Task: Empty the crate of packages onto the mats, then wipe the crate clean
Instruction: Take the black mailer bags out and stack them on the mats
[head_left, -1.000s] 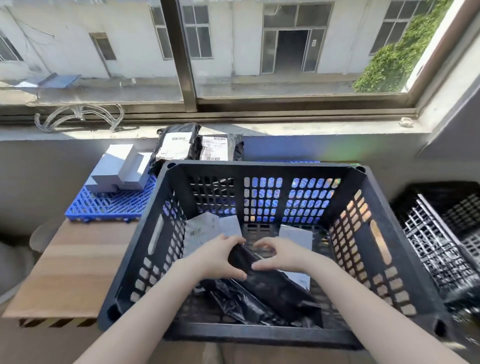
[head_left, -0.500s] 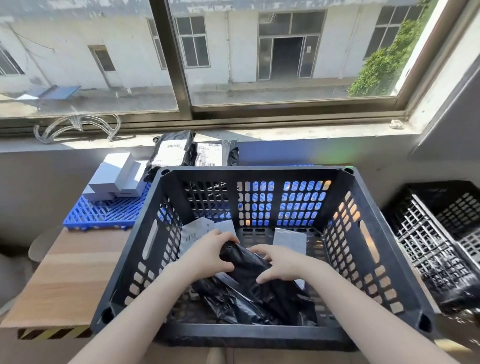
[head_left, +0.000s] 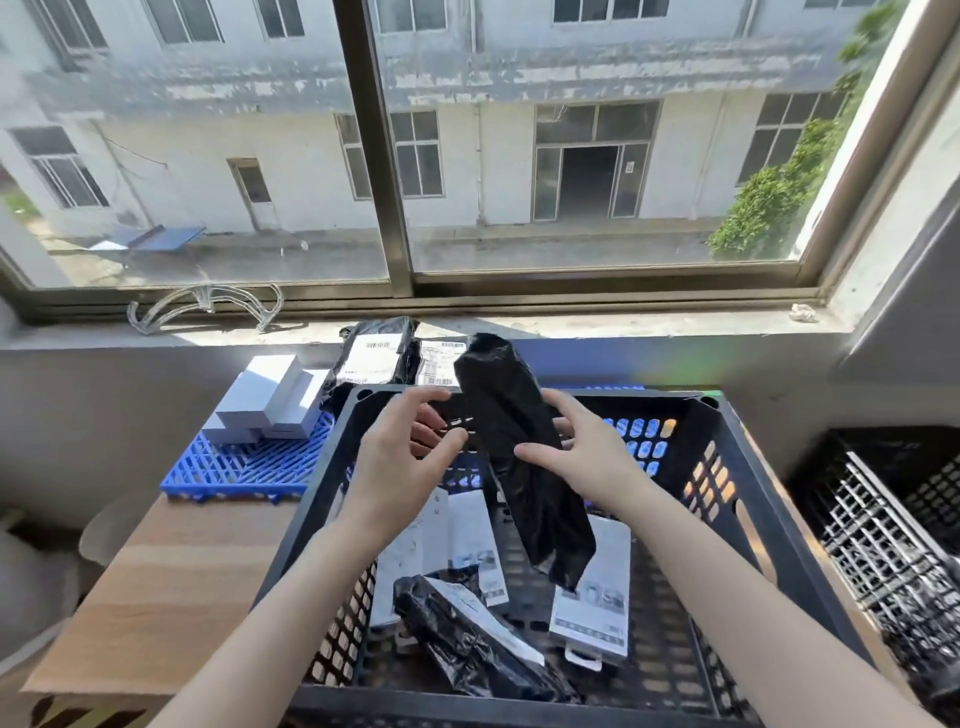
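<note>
One black poly-bag parcel (head_left: 498, 395) hangs over the crate (head_left: 675, 397) by its far edge, pinched in the right hand (head_left: 587, 452); left hand (head_left: 400, 457) spread beside it.

Right hand (head_left: 587, 452) gripping black package (head_left: 498, 395) over crate (head_left: 654, 397), left hand (head_left: 410, 457) alongside

boxes (head_left: 265, 395) on mat (head_left: 234, 470), mat left of crate (head_left: 670, 397)
</note>
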